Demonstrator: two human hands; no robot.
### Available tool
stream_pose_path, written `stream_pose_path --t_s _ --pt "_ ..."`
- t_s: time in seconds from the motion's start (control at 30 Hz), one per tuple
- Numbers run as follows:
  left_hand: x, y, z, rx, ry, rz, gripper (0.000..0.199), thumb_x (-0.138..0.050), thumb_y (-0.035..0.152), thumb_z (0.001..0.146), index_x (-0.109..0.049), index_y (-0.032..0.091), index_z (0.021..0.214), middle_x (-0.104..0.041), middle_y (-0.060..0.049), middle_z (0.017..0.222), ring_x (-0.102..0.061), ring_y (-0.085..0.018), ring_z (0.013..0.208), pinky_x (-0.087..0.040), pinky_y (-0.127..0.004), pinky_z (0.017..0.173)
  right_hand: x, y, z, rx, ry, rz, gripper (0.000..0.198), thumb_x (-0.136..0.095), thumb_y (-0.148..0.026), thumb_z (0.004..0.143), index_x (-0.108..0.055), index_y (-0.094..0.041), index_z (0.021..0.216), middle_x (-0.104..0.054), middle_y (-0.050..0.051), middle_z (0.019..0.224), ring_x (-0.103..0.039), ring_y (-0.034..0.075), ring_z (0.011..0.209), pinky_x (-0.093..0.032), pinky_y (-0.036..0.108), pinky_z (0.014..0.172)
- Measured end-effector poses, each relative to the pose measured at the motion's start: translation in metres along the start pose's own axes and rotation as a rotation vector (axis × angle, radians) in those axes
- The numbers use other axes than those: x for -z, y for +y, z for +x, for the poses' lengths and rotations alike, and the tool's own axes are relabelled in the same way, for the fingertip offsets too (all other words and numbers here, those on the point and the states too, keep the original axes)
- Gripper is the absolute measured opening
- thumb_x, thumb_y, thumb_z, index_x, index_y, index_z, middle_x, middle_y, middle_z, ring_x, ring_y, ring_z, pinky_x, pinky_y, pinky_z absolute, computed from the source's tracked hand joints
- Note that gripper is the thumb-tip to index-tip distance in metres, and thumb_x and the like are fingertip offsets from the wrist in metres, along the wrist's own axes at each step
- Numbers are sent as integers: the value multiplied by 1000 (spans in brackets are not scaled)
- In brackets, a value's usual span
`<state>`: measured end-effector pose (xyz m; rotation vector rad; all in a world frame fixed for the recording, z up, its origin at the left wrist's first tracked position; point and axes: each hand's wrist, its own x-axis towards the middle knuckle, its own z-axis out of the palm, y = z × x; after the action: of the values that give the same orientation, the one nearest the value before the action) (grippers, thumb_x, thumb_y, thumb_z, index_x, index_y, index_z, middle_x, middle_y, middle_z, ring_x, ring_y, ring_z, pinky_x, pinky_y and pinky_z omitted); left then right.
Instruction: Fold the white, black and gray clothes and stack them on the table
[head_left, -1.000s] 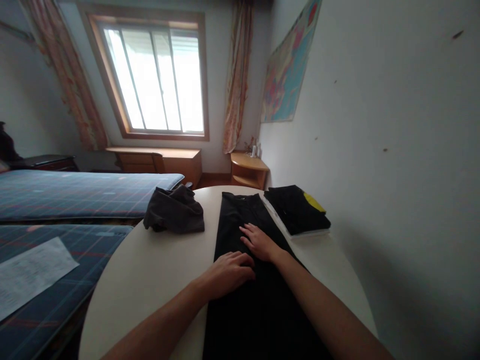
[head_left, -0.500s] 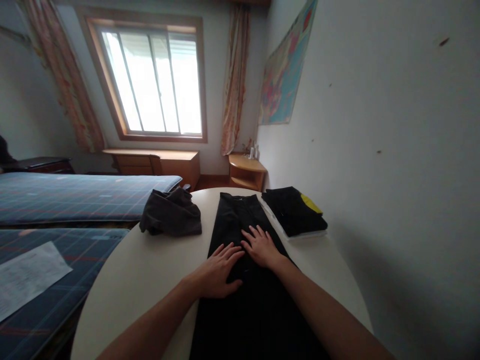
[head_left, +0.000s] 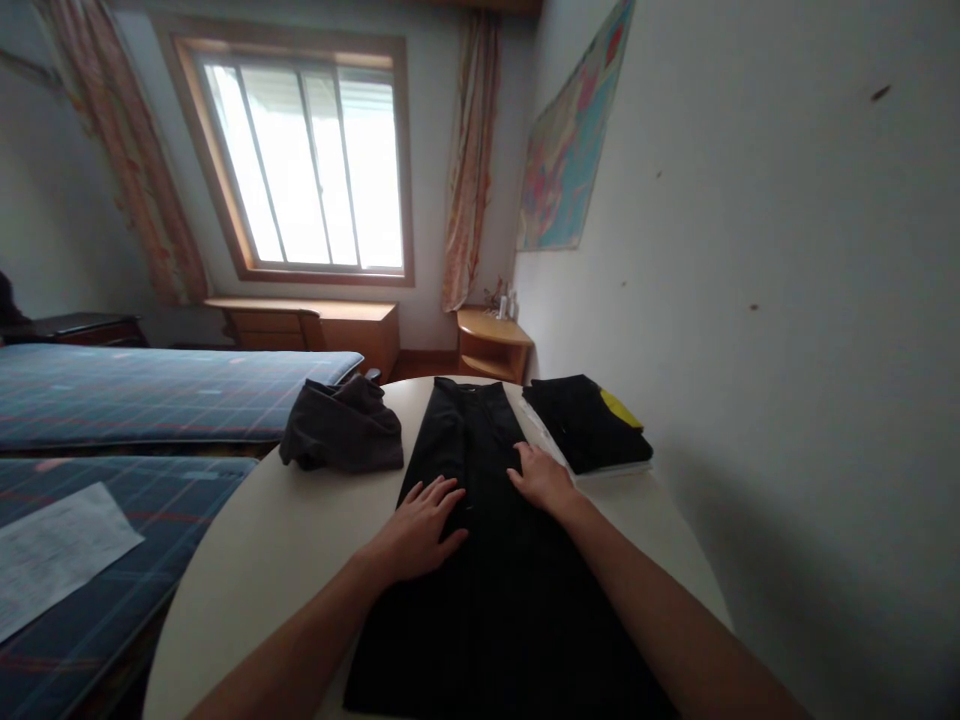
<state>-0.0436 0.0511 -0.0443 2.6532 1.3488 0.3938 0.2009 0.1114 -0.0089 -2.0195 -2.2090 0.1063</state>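
A pair of black trousers lies lengthwise on the round white table, its waistband at the far edge and its lower part running toward me. My left hand rests palm down on the left side of the cloth, fingers spread. Toward the right edge of the trousers, my right hand lies on the fabric with its fingers slightly bent and apart. Neither hand grips anything that I can see.
A crumpled dark grey cloth sits at the table's far left. Folded black clothing with a yellow patch lies at the far right, near the wall. Plaid mattresses stand on the left, one bearing a paper sheet.
My hands have moved apart, the left one leftward and the right one rightward. The trousers now lie wider, with their waistband shifted a little to the left.
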Motion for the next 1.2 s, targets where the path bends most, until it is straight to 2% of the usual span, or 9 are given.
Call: stream_pose_path --t_s 0.2,0.4,0.47,0.6,0.73,0.83,1.0,1.1,1.2 --pt "0 4 2 51 -45 -8 61 -43 50 97 -36 21 150 -29 -10 161 -20 -29 150 -19 -53 120 21 34 -22 -77 -165 20 37 -65 -45 83 -70 -16 106 -72 14 108 -67 30 101 -49 35 80" --pt "0 7 4 80 -64 -12 61 -43 47 97 -33 22 152 -26 -11 161 -16 -30 151 -16 -57 120 32 43 -35 -42 -253 80 15 -68 -31 81 -70 -17 78 -72 9 81 -68 23 81 -44 28 65" --pt "1 8 4 77 -75 -9 61 -43 45 98 -31 25 154 -25 -10 162 -15 -30 151 -15 -58 119 35 39 -35 -37 -214 125 15 -64 -30 85 -69 -15 85 -72 9 85 -66 21 81 -43 27 66" --pt "2 7 2 45 -98 -8 54 -44 41 98 -35 37 151 -23 -7 163 -14 -33 150 -15 -62 117 39 21 -37 20 -142 324 31 -51 -34 95 -58 -14 118 -70 7 92 -64 15 78 -44 23 65" --pt "5 6 -2 23 -106 -21 54 -46 38 97 -37 38 150 -23 -7 163 -14 -33 150 -15 -62 117 38 2 -54 100 -324 596 67 -65 -35 86 -36 -14 142 -68 2 88 -62 14 68 -44 23 59" --pt "8 7 -4 28 -113 -18 54 -46 38 96 -38 38 150 -23 -7 163 -15 -33 150 -16 -61 118 40 -8 -73 84 -387 391 68 -73 -37 78 -46 -13 135 -68 3 84 -63 17 71 -43 25 61" --pt "7 8 -4 39 -118 -10 54 -46 40 97 -38 38 150 -22 -7 163 -14 -34 150 -16 -61 117 41 -15 -88 115 -382 122 35 -73 -35 75 -65 -18 105 -70 8 96 -64 23 85 -41 27 64" --pt "5 5 -5 23 -99 -21 54 -47 41 96 -38 39 149 -23 -6 163 -16 -33 150 -17 -61 117 36 -18 -85 137 -321 227 23 -66 -29 81 -66 -17 100 -71 6 90 -64 19 80 -40 25 63" --pt "3 2 -6 11 -85 -34 56 -47 44 96 -35 39 151 -25 -5 162 -17 -33 150 -18 -61 117 31 -23 -83 151 -264 431 32 -63 -34 86 -61 -18 113 -69 1 82 -63 14 71 -41 23 61"
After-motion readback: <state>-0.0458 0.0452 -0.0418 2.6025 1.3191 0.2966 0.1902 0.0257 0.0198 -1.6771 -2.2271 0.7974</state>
